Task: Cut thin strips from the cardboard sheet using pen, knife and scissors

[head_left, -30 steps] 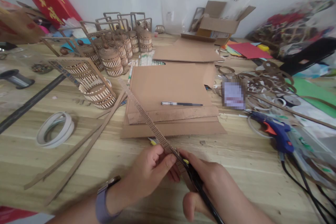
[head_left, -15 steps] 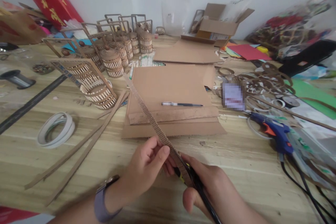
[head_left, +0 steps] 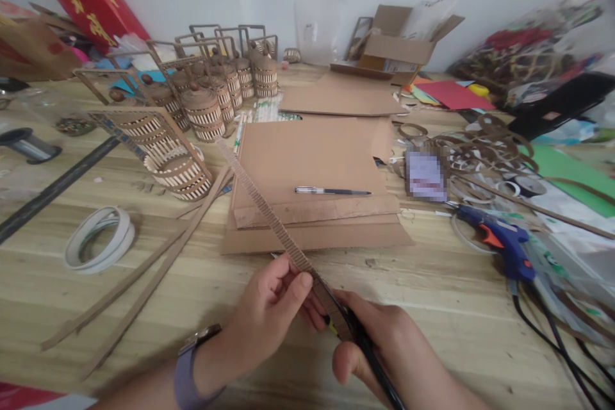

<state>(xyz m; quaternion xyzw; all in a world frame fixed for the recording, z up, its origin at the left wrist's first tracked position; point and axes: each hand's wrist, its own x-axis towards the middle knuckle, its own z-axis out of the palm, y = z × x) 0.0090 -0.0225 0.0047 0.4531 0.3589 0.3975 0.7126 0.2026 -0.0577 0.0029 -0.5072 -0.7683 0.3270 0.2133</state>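
Between the thumb and fingers of my left hand (head_left: 276,307) is a narrow corrugated cardboard strip (head_left: 269,218). One end of it slants up and away over the flat cardboard sheets; the other runs down to my right hand (head_left: 389,339). That hand is closed around the black, partly yellow handles of what look like scissors (head_left: 377,365), lying along the strip's lower end. Most of the blades is hidden behind the strip and my left fingers. Beyond my hands, stacked cardboard sheets (head_left: 312,154) lie flat with a pen (head_left: 332,191) on top.
Loose cardboard strips (head_left: 144,295) and white tape rolls (head_left: 98,240) lie at left. Several small lidded baskets (head_left: 204,115) stand at back left, near an unlidded one (head_left: 180,173). A blue glue gun (head_left: 500,237) with cables and a heap of coiled strips (head_left: 480,154) occupy the right.
My left fingers have shifted slightly down along the strip, and its far end has swung a little left. A thin tip now shows beside my left fingers. My right hand stays nearly in place.
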